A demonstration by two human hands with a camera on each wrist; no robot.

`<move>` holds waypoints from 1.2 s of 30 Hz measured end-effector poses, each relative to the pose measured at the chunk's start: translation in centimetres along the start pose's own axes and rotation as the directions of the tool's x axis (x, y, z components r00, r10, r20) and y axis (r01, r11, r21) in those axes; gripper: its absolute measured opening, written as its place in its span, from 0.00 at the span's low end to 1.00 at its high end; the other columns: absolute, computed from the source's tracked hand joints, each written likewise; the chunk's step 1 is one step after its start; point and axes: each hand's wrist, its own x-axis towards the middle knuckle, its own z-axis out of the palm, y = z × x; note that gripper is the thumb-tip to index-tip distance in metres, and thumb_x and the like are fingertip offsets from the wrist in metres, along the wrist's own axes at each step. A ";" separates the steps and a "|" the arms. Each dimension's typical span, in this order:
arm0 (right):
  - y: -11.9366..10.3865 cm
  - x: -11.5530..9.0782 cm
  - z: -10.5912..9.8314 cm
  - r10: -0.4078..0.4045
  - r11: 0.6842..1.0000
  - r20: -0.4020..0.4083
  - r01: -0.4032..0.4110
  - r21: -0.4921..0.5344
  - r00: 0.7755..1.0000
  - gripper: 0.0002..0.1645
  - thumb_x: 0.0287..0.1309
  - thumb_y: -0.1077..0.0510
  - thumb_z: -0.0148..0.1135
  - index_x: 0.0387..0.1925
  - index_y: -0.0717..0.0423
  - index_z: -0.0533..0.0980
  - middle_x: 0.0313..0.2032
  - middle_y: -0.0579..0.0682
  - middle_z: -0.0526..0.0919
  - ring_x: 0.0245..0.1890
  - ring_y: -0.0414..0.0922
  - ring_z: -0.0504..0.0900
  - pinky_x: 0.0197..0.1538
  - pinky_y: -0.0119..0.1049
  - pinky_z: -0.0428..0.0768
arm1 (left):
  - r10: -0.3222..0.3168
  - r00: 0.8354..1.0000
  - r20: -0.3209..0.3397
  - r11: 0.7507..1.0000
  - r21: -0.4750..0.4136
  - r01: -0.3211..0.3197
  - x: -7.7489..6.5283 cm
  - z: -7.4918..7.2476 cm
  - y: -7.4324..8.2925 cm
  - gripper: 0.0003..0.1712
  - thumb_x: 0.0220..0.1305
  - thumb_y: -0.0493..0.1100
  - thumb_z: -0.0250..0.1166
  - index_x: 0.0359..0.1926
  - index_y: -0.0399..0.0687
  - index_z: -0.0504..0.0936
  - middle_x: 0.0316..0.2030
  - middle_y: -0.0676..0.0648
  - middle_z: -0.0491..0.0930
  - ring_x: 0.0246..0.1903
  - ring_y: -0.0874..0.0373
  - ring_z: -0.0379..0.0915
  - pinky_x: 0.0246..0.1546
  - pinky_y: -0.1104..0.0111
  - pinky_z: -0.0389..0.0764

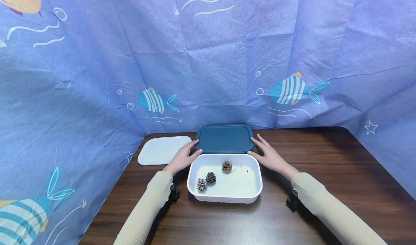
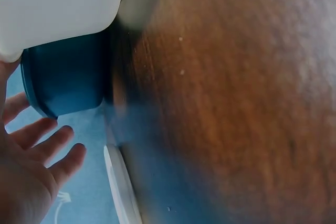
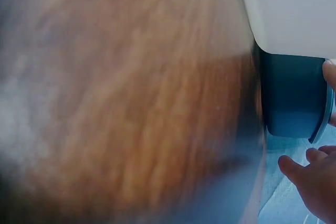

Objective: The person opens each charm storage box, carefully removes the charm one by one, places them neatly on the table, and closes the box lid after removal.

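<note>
A lidded dark blue food container stands right behind an uncovered white container. My left hand is at the blue container's left side, fingers spread and loosely bent. In the left wrist view, its fingertips are right at the lid rim. On the other side, my right hand has its extended fingers beside the lid's right edge, thumb by the white container's back corner. Inside the white container lie a brown pine cone, a dark pine cone and a white-tipped pine cone.
A flat white lid lies on the dark wooden table, left of the blue container. A blue fish-print curtain hangs behind and along the table's left side.
</note>
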 end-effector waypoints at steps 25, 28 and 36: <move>-0.2 -0.3 -0.3 -0.142 0.988 -0.029 0.140 -0.059 0.989 0.35 0.64 0.53 0.69 0.68 0.59 0.71 0.69 0.68 0.66 0.65 0.64 0.72 0.64 0.61 0.70 | -0.005 1.000 0.026 1.000 0.019 0.005 -0.9 -0.5 0.8 0.40 0.72 0.65 0.56 0.77 0.51 0.63 0.74 0.46 0.63 0.72 0.45 0.59 0.69 0.50 0.63; -0.4 -0.1 -0.3 -0.140 0.989 -0.005 0.139 -0.055 0.990 0.31 0.65 0.51 0.69 0.65 0.57 0.74 0.70 0.69 0.64 0.66 0.65 0.70 0.64 0.62 0.70 | -0.015 0.999 0.033 1.000 -0.003 0.015 -0.9 -0.6 0.8 0.40 0.72 0.65 0.57 0.76 0.51 0.63 0.73 0.47 0.63 0.72 0.45 0.58 0.69 0.50 0.64; -0.5 0.6 -0.7 -0.153 0.987 0.033 0.154 -0.038 0.988 0.26 0.63 0.50 0.70 0.60 0.54 0.79 0.69 0.68 0.66 0.68 0.65 0.67 0.65 0.61 0.68 | -0.035 0.999 0.036 0.998 -0.048 0.037 -0.8 -0.8 0.9 0.40 0.70 0.63 0.61 0.75 0.50 0.66 0.71 0.41 0.66 0.70 0.43 0.63 0.64 0.48 0.70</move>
